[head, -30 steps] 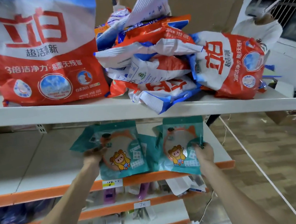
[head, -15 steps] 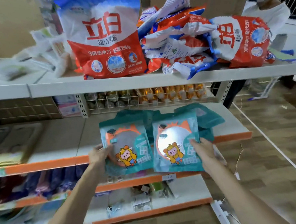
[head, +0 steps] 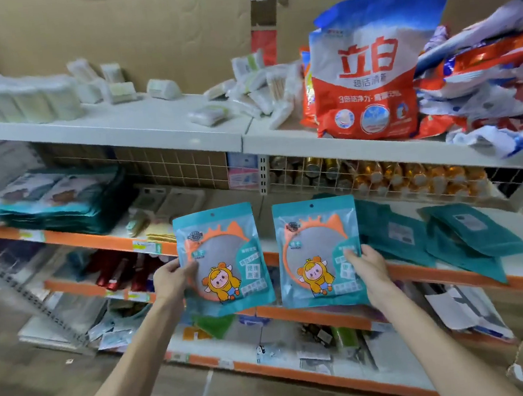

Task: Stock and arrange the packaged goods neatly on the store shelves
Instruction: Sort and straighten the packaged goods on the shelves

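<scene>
Mirror packets, two of them, were held upright side by side in front of the orange-edged shelf point(head: 455, 278). The left hand point(head: 169, 277) pinched the left packet point(head: 225, 234) at its left edge, thumb on the front. The right hand point(head: 370, 266) gripped the right packet point(head: 308, 228) at its right edge, fingers curled over the front. The two packets were near each other but apart. More teal packets point(head: 471, 237) lay face down on that shelf to the right, overlapping. A stack point(head: 60, 202) of the same kind lay on the shelf far left. A red detergent bag point(head: 367, 80) stood on the top shelf point(head: 165, 124), beside a heap of other bags point(head: 486, 77).
</scene>
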